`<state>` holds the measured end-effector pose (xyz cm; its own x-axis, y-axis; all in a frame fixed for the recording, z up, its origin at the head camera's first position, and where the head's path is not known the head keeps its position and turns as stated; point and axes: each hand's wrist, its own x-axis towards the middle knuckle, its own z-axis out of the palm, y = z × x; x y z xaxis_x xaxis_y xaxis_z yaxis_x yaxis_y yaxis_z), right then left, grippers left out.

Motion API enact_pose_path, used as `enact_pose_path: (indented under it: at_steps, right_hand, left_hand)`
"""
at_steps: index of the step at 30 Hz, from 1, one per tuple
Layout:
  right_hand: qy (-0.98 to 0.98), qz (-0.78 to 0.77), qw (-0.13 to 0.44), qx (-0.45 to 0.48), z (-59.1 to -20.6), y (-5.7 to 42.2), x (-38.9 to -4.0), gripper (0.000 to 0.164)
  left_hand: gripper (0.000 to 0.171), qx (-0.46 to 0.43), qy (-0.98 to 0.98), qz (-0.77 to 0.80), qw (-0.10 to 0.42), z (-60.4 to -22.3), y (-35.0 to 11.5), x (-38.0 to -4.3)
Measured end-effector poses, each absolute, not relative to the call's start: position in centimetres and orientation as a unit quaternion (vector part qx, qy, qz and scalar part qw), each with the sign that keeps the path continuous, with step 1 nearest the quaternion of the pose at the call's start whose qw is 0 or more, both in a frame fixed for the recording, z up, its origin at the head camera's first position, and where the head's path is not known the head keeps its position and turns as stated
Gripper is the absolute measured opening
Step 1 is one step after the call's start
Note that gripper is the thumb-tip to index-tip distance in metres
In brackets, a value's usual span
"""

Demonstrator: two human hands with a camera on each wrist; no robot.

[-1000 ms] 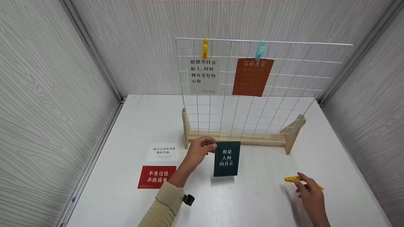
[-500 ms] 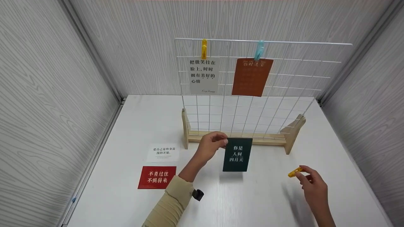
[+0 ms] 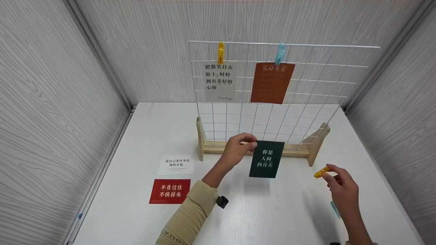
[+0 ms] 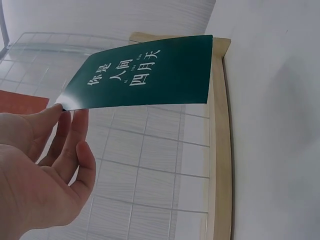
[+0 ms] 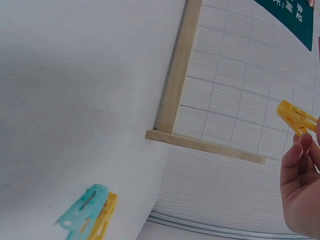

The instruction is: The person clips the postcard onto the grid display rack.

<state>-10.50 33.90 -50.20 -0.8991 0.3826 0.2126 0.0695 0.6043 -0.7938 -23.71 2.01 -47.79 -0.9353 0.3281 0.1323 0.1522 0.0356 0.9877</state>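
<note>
My left hand [image 3: 237,149] pinches a dark green card [image 3: 266,159] by its upper left corner, between thumb and fingers. White lettering covers the card, which hangs above the table in front of the rack's wooden base. In the left wrist view the same card [image 4: 145,75] stretches away from the thumb tip. On the right, my right hand [image 3: 344,185] holds a yellow clothespin [image 3: 321,172] between thumb and fingertips, above the table. The right wrist view shows this yellow clothespin [image 5: 296,117] by its front end; part of that hand is cut off at the frame edge.
A white wire grid rack [image 3: 306,92] stands on wooden feet. A white card [image 3: 220,92] and an orange-brown card [image 3: 272,85] hang clipped on it. Flat on the table lie a red card [image 3: 169,191] and another white card [image 3: 176,165]. Teal [image 5: 85,207] and yellow clothespins [image 5: 105,217] lie near my right forearm.
My left hand has carried the green card rightward and upward toward the rack. The right hand has risen slightly with the yellow clothespin, uncovering a teal clothespin on the table.
</note>
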Motion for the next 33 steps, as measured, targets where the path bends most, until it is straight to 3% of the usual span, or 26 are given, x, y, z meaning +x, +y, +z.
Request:
enact_pose_path:
  at_steps: [11,20,33]
  right_hand:
    - [-0.883,0.403,0.231,-0.068,-47.4,33.5,-12.4,0.032]
    - [-0.886,0.380,0.266,-0.024,-44.9,33.1,-13.5,0.039]
    - [-0.891,0.347,0.293,-0.012,-40.9,33.1,-15.0,0.032]
  left_hand:
    - [0.011,0.191,0.733,0.652,0.041,-45.0,4.4,-24.8]
    - [0.012,0.200,0.736,0.646,0.031,-42.9,6.0,-25.4]
    - [0.013,0.221,0.742,0.632,0.005,-40.9,8.3,-26.5]
